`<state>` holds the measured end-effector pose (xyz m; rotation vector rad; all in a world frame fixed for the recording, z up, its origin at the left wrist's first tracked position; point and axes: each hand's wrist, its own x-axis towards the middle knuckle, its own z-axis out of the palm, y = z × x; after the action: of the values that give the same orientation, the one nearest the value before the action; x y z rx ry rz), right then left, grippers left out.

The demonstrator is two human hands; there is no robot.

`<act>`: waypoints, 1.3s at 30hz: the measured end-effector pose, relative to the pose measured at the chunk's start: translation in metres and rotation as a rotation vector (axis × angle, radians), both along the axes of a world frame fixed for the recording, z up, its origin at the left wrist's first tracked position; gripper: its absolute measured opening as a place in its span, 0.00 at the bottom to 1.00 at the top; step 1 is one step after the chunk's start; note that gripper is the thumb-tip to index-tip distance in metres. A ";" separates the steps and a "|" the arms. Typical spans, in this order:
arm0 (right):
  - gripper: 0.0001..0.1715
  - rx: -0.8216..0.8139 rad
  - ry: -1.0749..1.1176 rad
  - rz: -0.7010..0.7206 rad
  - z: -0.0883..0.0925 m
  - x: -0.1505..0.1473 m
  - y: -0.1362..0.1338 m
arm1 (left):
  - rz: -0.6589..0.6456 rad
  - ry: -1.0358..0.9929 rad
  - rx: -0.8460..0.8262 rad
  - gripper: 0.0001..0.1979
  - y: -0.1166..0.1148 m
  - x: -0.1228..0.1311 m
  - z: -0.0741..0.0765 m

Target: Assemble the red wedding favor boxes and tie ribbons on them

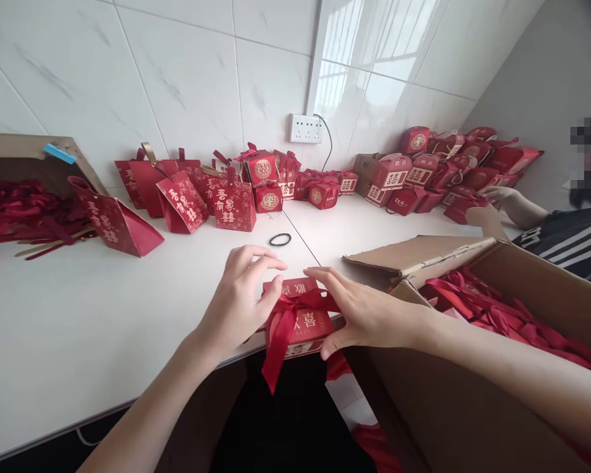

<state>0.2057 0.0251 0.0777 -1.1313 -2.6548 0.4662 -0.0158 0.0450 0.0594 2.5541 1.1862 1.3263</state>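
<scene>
left hand (pixel 249 286): bare, slim-fingered | right hand (pixel 362 309): same deal | forearms (pixel 165 387): bare too | black clothing (pixel 285 420): pretty plain, lap area

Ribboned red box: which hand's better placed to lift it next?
Right, likely: the right hand spans the red box front to back; the left hand sits by its far left corner.

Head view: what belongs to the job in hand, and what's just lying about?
In the job, by the look of it:
red box with ribbon, between left hand and right hand
probably red boxes along the wall
probably open carton at right

Likely just lying about:
black ring
blue piece on the left carton's rim
</scene>
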 end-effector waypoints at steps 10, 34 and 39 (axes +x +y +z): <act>0.30 -0.412 -0.131 -0.301 0.015 -0.003 -0.012 | -0.307 0.189 -0.660 0.12 0.002 0.009 -0.005; 0.23 -0.628 0.216 -0.341 0.008 -0.021 0.040 | -0.055 0.120 -0.459 0.07 0.029 -0.013 -0.002; 0.26 -0.697 0.041 -0.278 0.018 -0.014 0.040 | -0.194 0.040 -0.637 0.09 0.039 -0.020 -0.007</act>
<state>0.1919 0.0650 0.0957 -1.6055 -2.2836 1.3981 -0.0362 0.0841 0.0526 2.1609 1.1011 0.7041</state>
